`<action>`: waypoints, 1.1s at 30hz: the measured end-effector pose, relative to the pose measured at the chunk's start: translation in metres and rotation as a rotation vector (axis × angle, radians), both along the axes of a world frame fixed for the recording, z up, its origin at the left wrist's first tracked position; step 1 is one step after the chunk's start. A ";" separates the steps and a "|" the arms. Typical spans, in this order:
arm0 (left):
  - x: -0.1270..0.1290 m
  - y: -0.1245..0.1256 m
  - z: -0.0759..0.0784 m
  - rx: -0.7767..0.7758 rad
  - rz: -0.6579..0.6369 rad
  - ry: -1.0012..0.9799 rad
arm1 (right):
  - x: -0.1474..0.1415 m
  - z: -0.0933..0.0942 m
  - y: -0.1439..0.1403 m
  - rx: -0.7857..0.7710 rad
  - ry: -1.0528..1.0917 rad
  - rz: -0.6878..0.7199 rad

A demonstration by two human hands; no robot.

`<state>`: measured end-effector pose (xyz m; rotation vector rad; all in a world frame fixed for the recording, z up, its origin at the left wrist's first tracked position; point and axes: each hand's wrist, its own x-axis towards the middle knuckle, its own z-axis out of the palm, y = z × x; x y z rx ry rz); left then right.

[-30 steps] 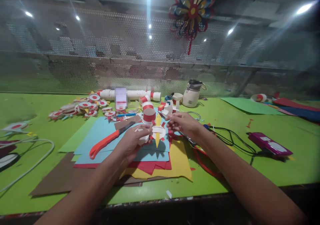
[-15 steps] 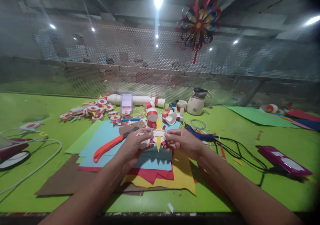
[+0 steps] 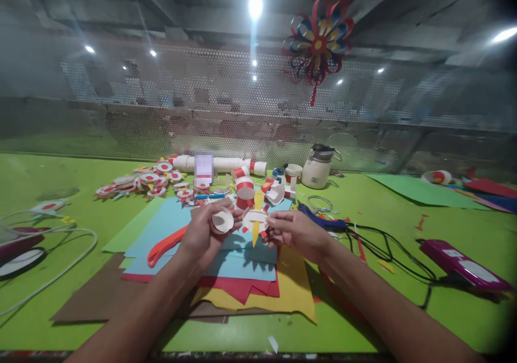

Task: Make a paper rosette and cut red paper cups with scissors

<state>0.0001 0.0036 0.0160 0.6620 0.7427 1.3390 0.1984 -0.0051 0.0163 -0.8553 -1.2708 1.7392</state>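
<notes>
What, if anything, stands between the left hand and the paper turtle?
Nothing visible: the left hand holds a white cup piece, but its fingertips extend past it toward the paper turtle, pinched in the right hand.

A ceiling lamp (image 3: 255, 5) glares at top centre, trailing a pale streak; another lamp (image 3: 504, 35) blazes at right. The desk (image 3: 375, 208) is fairly bright, the ceiling dim. Below the paper toy (image 3: 250, 218), a soft jagged shadow darkens the blue paper (image 3: 238, 267). Shapes behind the mesh (image 3: 242, 93) look hazy, perhaps out of focus. The right-hand corners fade to black; coarse pixels mask a pale panel (image 3: 203, 166).
</notes>
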 end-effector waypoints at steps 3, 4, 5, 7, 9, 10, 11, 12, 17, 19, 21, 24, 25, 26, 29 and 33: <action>-0.002 0.003 0.002 0.003 0.037 0.027 | 0.001 -0.002 0.003 -0.021 -0.031 -0.046; -0.003 0.004 0.002 -0.009 0.052 0.052 | 0.001 -0.003 0.004 -0.028 -0.042 -0.061; -0.004 0.004 0.002 -0.019 0.059 0.072 | 0.001 -0.004 0.005 -0.031 -0.059 -0.070; -0.006 0.005 0.002 -0.033 0.053 0.074 | 0.001 -0.006 0.007 -0.030 -0.111 -0.071; -0.007 0.006 0.002 -0.035 0.036 0.029 | 0.001 -0.009 0.008 -0.029 -0.179 -0.056; -0.008 0.007 0.002 -0.035 0.031 0.005 | 0.001 -0.010 0.009 -0.028 -0.214 -0.046; -0.009 0.007 0.002 -0.036 0.031 -0.011 | 0.000 -0.012 0.009 -0.027 -0.246 -0.038; -0.009 0.007 0.003 -0.034 0.033 -0.020 | -0.001 -0.013 0.009 -0.028 -0.276 -0.031; -0.008 0.009 0.001 -0.031 0.031 0.047 | -0.003 -0.021 0.007 -0.002 -0.465 0.004; -0.006 0.009 0.000 -0.022 0.014 0.102 | -0.002 -0.022 0.008 0.032 -0.549 -0.010; -0.005 0.008 -0.002 0.028 -0.019 0.136 | 0.002 -0.018 0.009 0.088 -0.636 -0.064; 0.000 0.003 -0.004 0.137 -0.093 0.147 | 0.009 -0.004 0.010 0.188 -0.727 -0.202; 0.002 0.001 -0.005 0.158 -0.111 0.160 | 0.011 0.002 0.008 0.241 -0.749 -0.264; 0.004 -0.001 -0.006 0.168 -0.120 0.184 | 0.011 0.007 0.006 0.307 -0.761 -0.326; 0.011 -0.008 -0.008 0.187 -0.112 0.320 | 0.003 0.017 -0.006 0.561 -0.710 -0.396; 0.016 -0.014 -0.009 0.289 -0.020 0.604 | -0.021 0.011 -0.025 0.752 -0.637 -0.294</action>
